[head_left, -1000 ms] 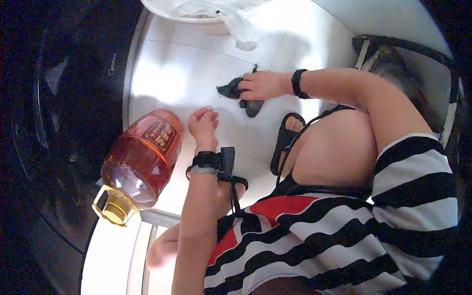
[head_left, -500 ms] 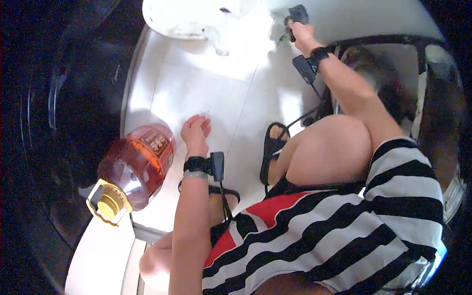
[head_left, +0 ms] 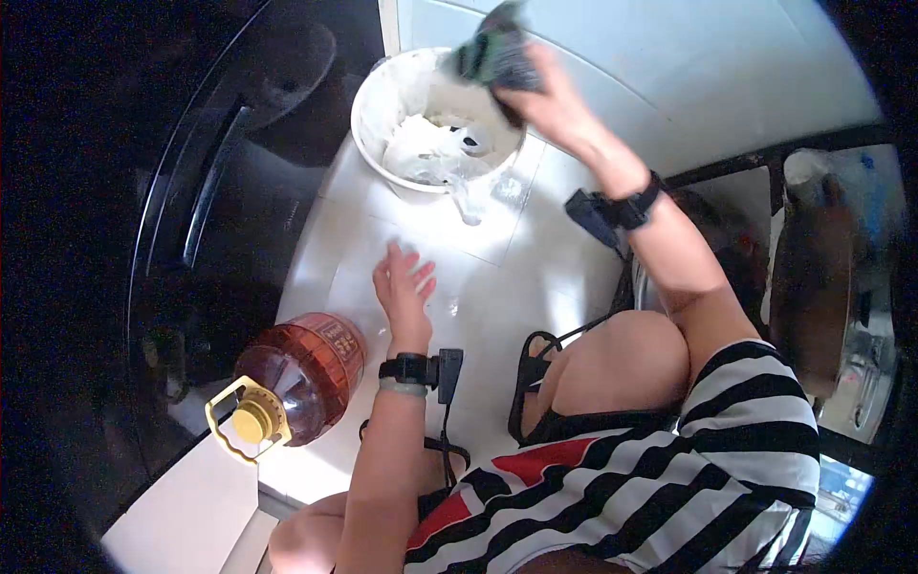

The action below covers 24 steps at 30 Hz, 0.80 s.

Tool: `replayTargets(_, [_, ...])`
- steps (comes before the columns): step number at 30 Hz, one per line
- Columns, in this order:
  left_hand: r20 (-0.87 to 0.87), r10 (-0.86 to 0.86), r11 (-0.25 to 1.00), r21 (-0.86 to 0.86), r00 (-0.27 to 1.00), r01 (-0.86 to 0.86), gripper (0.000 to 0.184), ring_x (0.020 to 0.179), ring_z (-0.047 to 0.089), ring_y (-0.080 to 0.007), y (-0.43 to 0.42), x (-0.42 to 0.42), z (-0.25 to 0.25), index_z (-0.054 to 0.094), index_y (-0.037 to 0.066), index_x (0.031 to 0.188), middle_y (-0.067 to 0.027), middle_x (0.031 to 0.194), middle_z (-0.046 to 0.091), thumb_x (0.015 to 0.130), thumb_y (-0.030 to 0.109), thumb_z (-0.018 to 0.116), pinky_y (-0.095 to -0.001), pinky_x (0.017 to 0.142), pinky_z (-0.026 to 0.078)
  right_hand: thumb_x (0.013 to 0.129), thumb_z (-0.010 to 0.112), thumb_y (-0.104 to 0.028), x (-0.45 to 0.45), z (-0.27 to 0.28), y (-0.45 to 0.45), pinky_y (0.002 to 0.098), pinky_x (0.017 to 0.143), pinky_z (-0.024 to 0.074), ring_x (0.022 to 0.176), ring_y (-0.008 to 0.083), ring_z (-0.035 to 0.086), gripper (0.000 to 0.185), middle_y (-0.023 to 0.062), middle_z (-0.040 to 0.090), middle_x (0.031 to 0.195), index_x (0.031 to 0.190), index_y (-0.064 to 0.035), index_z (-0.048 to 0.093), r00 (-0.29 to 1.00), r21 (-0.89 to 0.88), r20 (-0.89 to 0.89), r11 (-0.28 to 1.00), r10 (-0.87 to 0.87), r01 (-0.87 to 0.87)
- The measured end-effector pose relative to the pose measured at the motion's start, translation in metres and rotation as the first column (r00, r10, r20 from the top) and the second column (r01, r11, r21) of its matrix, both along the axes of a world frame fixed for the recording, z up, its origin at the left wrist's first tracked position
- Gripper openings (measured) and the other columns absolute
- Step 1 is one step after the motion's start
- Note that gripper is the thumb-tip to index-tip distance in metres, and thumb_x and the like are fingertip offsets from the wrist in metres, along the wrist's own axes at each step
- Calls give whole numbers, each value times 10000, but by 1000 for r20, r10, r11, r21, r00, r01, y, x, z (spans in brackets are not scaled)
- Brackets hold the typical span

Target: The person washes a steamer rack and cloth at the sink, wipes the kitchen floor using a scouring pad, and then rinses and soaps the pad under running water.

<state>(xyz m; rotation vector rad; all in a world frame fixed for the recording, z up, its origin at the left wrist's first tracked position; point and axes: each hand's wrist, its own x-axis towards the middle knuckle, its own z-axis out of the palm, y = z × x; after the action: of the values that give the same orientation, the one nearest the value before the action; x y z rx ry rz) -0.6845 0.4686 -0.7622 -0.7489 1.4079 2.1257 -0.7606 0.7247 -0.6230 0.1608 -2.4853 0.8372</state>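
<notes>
My right hand [head_left: 559,100] is closed around a dark grey and green bundle [head_left: 497,57], blurred by motion, so its kind is unclear. The bundle is above the right rim of a white bin [head_left: 368,134], overlapping it in view. Crumpled white plastic bags [head_left: 421,148] lie inside the bin, one end hanging over its front rim. My left hand [head_left: 404,287] hovers over the white tiled floor with its fingers apart, holding nothing. Closest to it, on the left, is a big bottle of reddish-amber liquid [head_left: 311,368] with a yellow cap and handle.
A glossy black cabinet front [head_left: 215,182] runs along the left. A pale wall [head_left: 669,57] rises behind the bin. On the right stands a dark-framed rack [head_left: 775,220] with items in it. A white panel [head_left: 191,507] sits at the lower left.
My right hand has carried the bundle leftward to the bin's rim. The camera view has shifted, bringing the whole bin into sight. My left hand's fingers have spread.
</notes>
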Motion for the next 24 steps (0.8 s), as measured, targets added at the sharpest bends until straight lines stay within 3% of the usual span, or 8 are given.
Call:
replayTargets(1, [-47, 3, 1000, 19, 999, -2, 594, 841, 627, -242, 8, -10, 23, 339, 75, 1228, -133, 1106, 522, 857, 459, 600, -309, 676, 510, 847, 637, -200, -5, 3, -11, 303, 891, 422, 921, 175, 557, 417, 88, 619, 1008, 1189, 6, 516, 853, -384, 521, 901, 30, 203])
replayTargets(4, [-125, -1, 1000, 29, 992, 4, 690, 824, 631, -254, 24, -48, 72, 287, 72, 1297, -157, 1114, 501, 844, 478, 611, -337, 658, 535, 886, 620, -255, -15, -4, -20, 283, 866, 418, 908, 126, 549, 327, 32, 627, 994, 1122, -30, 596, 899, -729, 413, 645, 146, 231])
replayTargets(10, [-236, -179, 984, -27, 955, 178, 665, 711, 646, -264, 40, -83, 69, 241, 80, 1377, -177, 1099, 537, 853, 207, 629, -370, 623, 575, 893, 586, -161, -9, 59, -25, 285, 796, 468, 892, 131, 586, 255, 41, 639, 995, 1097, -8, 602, 972, -651, 202, 758, 119, 42])
replayTargets(13, [-286, -193, 980, -18, 938, 196, 536, 668, 651, -267, 42, -84, 69, 333, 62, 1337, -172, 1027, 578, 846, 88, 549, -367, 563, 582, 792, 604, -113, -28, 5, -5, 313, 824, 476, 905, 181, 603, 376, 122, 647, 1019, 1151, -7, 568, 976, 113, -12, 970, 219, -216])
replayTargets(14, [-278, -213, 975, -3, 937, 221, 570, 624, 645, -237, 43, -82, 72, 334, 71, 1361, -159, 971, 598, 823, 40, 521, -348, 532, 582, 800, 598, -121, -29, -13, -5, 331, 811, 481, 896, 192, 603, 359, 105, 648, 1006, 1134, 6, 571, 893, -170, 445, 985, 71, 7])
replayTargets(18, [-207, -307, 952, -82, 929, 296, 639, 590, 636, -184, 37, -61, 82, 305, 92, 1410, -147, 919, 621, 806, -7, 489, -332, 491, 581, 878, 631, -297, -24, 31, 5, 313, 801, 510, 874, 144, 626, 378, 44, 638, 1021, 1154, -46, 571, 802, -803, 531, 464, 274, 374])
replayTargets(21, [-106, -307, 952, -27, 946, 306, 659, 622, 641, -201, 37, -33, 77, 262, 113, 1430, -142, 943, 612, 827, 31, 515, -330, 504, 574, 876, 629, -350, -3, 64, 13, 300, 813, 512, 891, 134, 618, 426, 29, 636, 1015, 1178, -59, 552, 736, -828, 556, 329, 386, 454])
replayTargets(24, [40, -331, 939, -80, 943, 334, 630, 675, 632, -199, 37, -9, 80, 277, 129, 1404, -106, 944, 591, 853, 125, 581, -316, 504, 543, 838, 673, -392, 23, 79, 12, 198, 632, 475, 821, 65, 576, 448, -19, 620, 958, 1123, -59, 580, 605, -639, 749, 532, 269, 556])
